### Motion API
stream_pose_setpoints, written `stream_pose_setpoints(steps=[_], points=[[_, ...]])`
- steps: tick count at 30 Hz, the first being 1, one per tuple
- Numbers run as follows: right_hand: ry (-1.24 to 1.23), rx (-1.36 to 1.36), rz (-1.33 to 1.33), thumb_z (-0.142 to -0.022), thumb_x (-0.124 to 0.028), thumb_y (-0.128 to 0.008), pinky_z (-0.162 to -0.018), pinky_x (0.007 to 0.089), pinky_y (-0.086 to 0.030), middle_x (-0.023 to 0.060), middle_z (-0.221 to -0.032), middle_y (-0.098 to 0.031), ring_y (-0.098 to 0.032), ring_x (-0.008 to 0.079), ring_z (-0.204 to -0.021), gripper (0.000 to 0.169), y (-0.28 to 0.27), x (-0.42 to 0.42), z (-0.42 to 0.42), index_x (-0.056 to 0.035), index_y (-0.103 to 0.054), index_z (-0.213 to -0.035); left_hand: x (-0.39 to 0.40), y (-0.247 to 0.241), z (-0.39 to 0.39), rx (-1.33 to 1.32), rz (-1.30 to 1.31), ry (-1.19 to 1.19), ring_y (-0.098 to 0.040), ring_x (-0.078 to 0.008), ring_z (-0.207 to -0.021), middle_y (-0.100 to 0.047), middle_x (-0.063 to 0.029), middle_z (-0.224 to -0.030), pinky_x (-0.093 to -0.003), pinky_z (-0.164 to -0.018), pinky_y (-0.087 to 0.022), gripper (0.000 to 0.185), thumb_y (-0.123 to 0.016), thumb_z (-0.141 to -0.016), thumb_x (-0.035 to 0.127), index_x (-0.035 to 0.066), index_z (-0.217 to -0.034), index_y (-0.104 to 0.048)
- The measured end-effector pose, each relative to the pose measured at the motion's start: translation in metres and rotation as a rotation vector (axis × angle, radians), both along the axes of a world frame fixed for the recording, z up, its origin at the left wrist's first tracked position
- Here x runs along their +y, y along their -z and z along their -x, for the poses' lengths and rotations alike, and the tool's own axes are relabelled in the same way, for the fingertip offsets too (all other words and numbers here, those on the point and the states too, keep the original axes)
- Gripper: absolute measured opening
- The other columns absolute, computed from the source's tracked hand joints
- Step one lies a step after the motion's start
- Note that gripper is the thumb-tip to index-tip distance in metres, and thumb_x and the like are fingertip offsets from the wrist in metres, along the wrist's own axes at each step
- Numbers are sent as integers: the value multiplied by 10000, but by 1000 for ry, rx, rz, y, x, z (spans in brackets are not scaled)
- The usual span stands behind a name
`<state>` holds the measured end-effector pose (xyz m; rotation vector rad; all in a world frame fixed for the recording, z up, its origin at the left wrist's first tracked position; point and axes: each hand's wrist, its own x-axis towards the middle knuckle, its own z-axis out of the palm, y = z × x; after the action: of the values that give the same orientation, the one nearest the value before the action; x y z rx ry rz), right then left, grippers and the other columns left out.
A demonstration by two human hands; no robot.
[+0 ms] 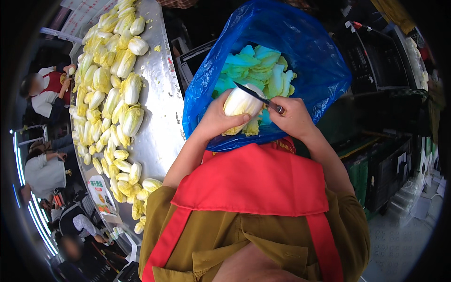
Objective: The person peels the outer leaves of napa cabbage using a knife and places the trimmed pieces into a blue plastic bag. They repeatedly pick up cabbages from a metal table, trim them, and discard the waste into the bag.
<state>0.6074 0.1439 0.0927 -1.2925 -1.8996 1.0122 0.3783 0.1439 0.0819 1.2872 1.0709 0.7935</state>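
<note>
My left hand (225,118) grips a napa cabbage (243,104), its pale stem end tilted up and away from me. In my right hand (292,114) is a knife (255,94) with a dark blade, which lies across the cabbage's white base. Whether the edge has entered the cabbage I cannot tell. Both hands are over the mouth of a large blue plastic bag (313,67). Loose cabbage leaves (262,68) lie inside it, and a torn yellowish leaf (252,127) hangs below the held cabbage.
On my left a metal table (158,105) carries many napa cabbages (132,90) in a heap. A printed poster (102,195) is at its edge. Several people stand beyond, one in a red apron (53,83). Stacked dark crates (387,165) stand on my right.
</note>
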Motion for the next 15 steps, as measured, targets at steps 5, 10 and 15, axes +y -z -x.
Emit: stream_pose_setpoints(steps=[5,10,15], points=[[-14,-58,-32,-761,-83,-621,-532,342,-451,178,-683,-597,-613,316,-597,98,8,-2,0,7,-616,-801,1,-6,-1,49,18,35,-582,-169,-962,-617,-101,-1054,-295,-851,-464,649,-814,-678,308,7,-1182,-536],[-28,-113,-24,-738,-81,-611,-528,379,-441,195,-674,-578,-598,369,-629,94,10,-1,0,4,-574,-742,0,-3,0,94,-10,55,-591,-177,-951,-623,-106,-1041,-298,-851,-466,646,-810,-669,302,3,-1175,-541],[-47,-106,-62,-727,-81,-601,-511,409,-412,197,-632,-539,-562,389,-600,129,11,-4,0,7,-514,-689,-3,-4,0,92,-57,67,-601,-195,-978,-628,-126,-1065,-306,-873,-465,693,-806,-660,302,-9,-1214,-529]])
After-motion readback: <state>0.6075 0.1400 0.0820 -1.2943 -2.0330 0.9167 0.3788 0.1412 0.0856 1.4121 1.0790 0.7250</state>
